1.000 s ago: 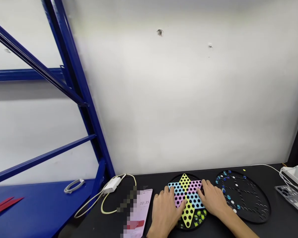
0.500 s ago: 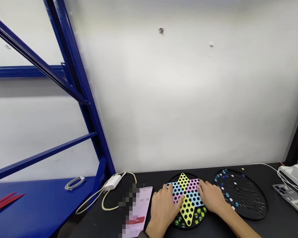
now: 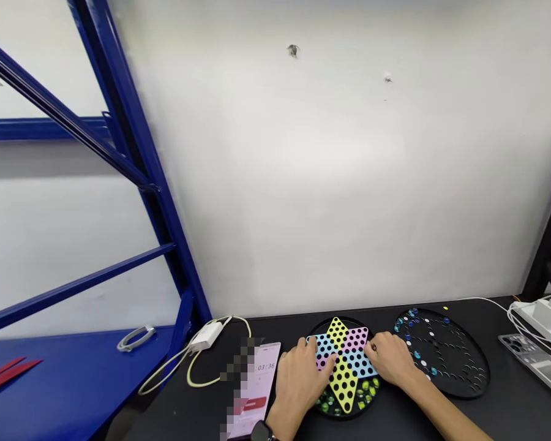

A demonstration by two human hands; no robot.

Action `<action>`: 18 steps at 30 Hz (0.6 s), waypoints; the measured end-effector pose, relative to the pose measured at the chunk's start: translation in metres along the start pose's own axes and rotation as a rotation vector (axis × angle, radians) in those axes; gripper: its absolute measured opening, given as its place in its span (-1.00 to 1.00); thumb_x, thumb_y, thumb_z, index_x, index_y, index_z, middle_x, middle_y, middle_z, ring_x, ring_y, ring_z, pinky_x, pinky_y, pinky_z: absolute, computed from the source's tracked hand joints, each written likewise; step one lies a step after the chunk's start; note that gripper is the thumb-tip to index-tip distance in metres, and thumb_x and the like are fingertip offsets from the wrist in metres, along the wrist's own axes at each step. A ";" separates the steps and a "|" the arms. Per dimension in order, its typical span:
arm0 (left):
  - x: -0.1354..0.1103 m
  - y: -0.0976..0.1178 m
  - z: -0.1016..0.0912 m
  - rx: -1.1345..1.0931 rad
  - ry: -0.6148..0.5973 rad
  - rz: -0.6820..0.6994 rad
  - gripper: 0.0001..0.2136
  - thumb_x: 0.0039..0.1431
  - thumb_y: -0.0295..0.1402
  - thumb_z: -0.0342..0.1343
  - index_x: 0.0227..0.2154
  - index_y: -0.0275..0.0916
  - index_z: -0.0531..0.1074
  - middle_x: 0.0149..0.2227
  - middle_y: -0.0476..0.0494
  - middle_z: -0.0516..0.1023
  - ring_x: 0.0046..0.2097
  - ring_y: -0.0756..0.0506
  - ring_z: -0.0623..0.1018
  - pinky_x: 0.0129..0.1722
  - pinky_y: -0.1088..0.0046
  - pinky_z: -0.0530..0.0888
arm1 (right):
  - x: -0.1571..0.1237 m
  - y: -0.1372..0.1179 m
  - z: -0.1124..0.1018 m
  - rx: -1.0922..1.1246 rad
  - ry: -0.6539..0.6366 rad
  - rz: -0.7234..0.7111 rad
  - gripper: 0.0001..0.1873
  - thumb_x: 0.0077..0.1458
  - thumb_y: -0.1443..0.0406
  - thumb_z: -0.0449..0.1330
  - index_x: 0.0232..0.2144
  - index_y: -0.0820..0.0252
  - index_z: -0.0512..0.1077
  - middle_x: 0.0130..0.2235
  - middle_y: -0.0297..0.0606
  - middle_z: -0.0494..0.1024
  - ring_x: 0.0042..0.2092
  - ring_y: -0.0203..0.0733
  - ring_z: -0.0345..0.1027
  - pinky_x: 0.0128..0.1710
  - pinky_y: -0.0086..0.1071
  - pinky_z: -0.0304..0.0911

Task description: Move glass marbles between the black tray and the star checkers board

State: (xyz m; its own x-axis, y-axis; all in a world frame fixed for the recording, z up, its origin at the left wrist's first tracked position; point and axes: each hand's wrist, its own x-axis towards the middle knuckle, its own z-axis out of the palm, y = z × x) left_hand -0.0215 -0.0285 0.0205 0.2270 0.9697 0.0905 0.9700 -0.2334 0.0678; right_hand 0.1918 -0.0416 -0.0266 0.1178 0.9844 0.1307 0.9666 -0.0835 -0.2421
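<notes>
**Star board between your two hands, low in the frame**

The star board lies right of centre at the bottom of the frame, over a round black tray. Your left hand is palm down along its left side, loosely open, fingers pointing up the frame and thumb stretched across the face; it grips nothing that you can see. Your right hand is bent at the right edge, fingers curled and thumb near the forefinger. A small dark spot shows at those tips, but you cannot tell whether they hold anything.

The board has six points in yellow, pink and light blue, dotted with black holes. Below it, green marbles show in the tray.

To the right, past your right hand, sits a second round board with blue and white marbles along its left side. A phone lies left of your left hand.
</notes>
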 end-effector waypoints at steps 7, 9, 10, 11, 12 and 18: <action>-0.001 0.001 -0.005 -0.027 -0.030 -0.007 -0.67 0.31 -0.08 -0.04 -0.14 -0.22 0.46 -0.17 -0.19 0.56 -0.16 -0.23 0.59 -0.20 0.30 0.39 | 0.004 0.008 -0.012 0.046 0.127 0.034 -0.42 0.38 0.17 -0.14 -0.57 0.15 0.48 -0.39 -0.22 0.58 -0.38 -0.21 0.47 -0.43 -0.37 0.03; -0.001 -0.001 -0.004 -0.046 -0.026 0.003 -0.68 0.29 -0.09 -0.02 -0.17 -0.22 0.46 -0.18 -0.19 0.55 -0.18 -0.23 0.59 -0.21 0.30 0.39 | 0.008 0.023 -0.021 0.036 0.172 0.090 -0.43 0.39 0.15 -0.14 -0.54 0.15 0.48 -0.39 -0.21 0.58 -0.36 -0.19 0.48 -0.43 -0.37 0.03; -0.001 -0.002 -0.004 -0.061 -0.024 0.009 -0.69 0.28 -0.09 -0.02 -0.18 -0.22 0.46 -0.19 -0.18 0.55 -0.19 -0.22 0.59 -0.21 0.30 0.39 | 0.011 0.032 -0.026 0.024 0.179 0.127 -0.44 0.38 0.14 -0.14 -0.53 0.15 0.48 -0.39 -0.20 0.59 -0.35 -0.17 0.49 -0.42 -0.37 0.04; -0.001 -0.003 -0.004 -0.075 -0.022 0.015 -0.69 0.26 -0.09 -0.01 -0.19 -0.22 0.46 -0.20 -0.17 0.55 -0.20 -0.22 0.58 -0.21 0.30 0.39 | 0.013 0.043 -0.030 0.005 0.167 0.167 -0.45 0.38 0.14 -0.13 -0.53 0.15 0.48 -0.38 -0.18 0.59 -0.34 -0.14 0.50 -0.42 -0.37 0.05; -0.002 -0.004 -0.004 -0.084 -0.020 0.019 -0.69 0.25 -0.09 0.00 -0.19 -0.22 0.46 -0.20 -0.17 0.55 -0.20 -0.22 0.58 -0.21 0.30 0.39 | 0.014 0.055 -0.033 -0.015 0.144 0.206 -0.45 0.37 0.14 -0.12 -0.53 0.15 0.48 -0.37 -0.16 0.60 -0.33 -0.11 0.51 -0.41 -0.36 0.07; -0.002 -0.012 -0.010 -0.215 -0.035 0.240 -0.56 0.11 -0.09 0.13 0.03 -0.13 0.40 0.10 -0.20 0.44 0.11 -0.27 0.43 0.06 0.20 0.33 | 0.015 0.098 -0.032 -0.121 0.064 0.278 -0.53 0.36 0.11 -0.13 -0.33 0.16 0.50 -0.20 -0.08 0.58 -0.21 -0.03 0.50 -0.33 -0.32 0.18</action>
State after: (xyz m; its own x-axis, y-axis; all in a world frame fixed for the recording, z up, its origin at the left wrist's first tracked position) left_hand -0.0347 -0.0278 0.0293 0.4537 0.8860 0.0957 0.8485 -0.4623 0.2574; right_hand 0.2956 -0.0395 -0.0180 0.3921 0.9097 0.1366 0.9148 -0.3701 -0.1615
